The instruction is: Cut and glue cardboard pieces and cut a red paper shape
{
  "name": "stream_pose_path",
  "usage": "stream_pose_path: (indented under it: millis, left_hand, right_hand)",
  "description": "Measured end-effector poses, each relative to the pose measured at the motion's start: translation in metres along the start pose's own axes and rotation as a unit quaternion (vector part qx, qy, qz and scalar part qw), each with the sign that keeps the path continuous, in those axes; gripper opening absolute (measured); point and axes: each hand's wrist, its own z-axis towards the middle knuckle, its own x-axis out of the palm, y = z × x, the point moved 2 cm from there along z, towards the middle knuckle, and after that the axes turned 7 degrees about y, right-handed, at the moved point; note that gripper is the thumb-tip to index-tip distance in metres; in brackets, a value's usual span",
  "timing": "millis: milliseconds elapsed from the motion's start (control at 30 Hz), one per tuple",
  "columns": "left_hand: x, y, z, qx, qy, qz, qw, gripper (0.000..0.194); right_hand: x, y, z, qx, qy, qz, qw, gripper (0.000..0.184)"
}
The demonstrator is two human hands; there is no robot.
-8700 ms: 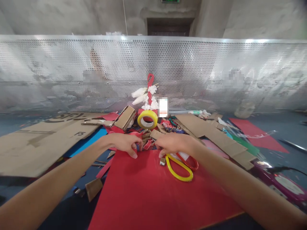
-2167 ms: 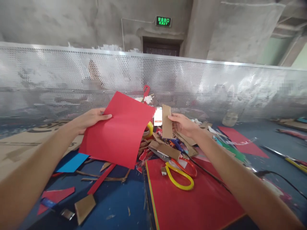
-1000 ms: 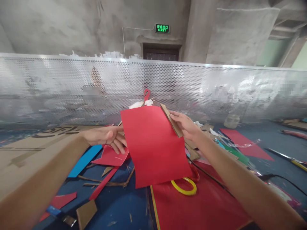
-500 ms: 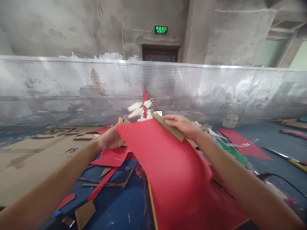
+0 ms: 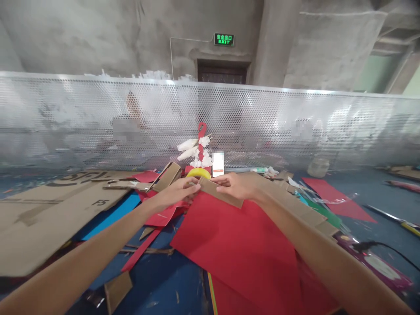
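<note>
Between my hands is a narrow cardboard strip [image 5: 225,195], tilted down to the right along the far edge of a large red paper sheet [image 5: 236,238]. My left hand [image 5: 180,191] pinches the strip's left end, with some fingers hidden under it. My right hand [image 5: 236,186] grips its upper edge near the middle, thumb and fingers closed. The sheet lies across the bench toward me, over more red paper. Just beyond the fingers sits a yellow ring, perhaps a tape roll [image 5: 199,173].
A phone [image 5: 218,163] stands behind, beside a red stand with white flowers [image 5: 201,153]. Flat cardboard [image 5: 65,210] covers the left. Cardboard scraps [image 5: 118,288], a jar [image 5: 318,166], a yellow-handled tool [image 5: 393,218] and a purple power strip [image 5: 377,267] lie around.
The red sheet, lifted and curved before, now lies flatter. My left hand has moved right from the sheet's corner to the strip's end. The strip has moved slightly left and lower.
</note>
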Motion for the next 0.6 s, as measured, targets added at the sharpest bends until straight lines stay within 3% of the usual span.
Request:
stream_pose_path:
  millis: [100,233,367,600]
  left_hand:
    - [0.0028,0.0002,0.001,0.028,-0.008,-0.005,1.0,0.051]
    - [0.0035,-0.0009,-0.0012,0.012,-0.013,-0.032,0.999,0.056]
    - [0.0045,-0.0015,-0.001,0.023,-0.003,-0.046,0.999,0.051]
    - [0.0064,-0.0077,-0.0001,0.029,-0.06,0.005,0.998,0.042]
  right_hand:
    - [0.0011,0.0022,-0.0004,-0.005,0.006,0.022,1.0,0.038]
    - [0.0029,0.0018,0.0007,-0.004,0.0,0.028,1.0,0.043]
    - [0.0037,-0.0011,0.0018,-0.004,-0.001,0.019,1.0,0.049]
    - [0.0037,-0.0037,0.0024,-0.01,-0.016,-0.016,1.0,0.042]
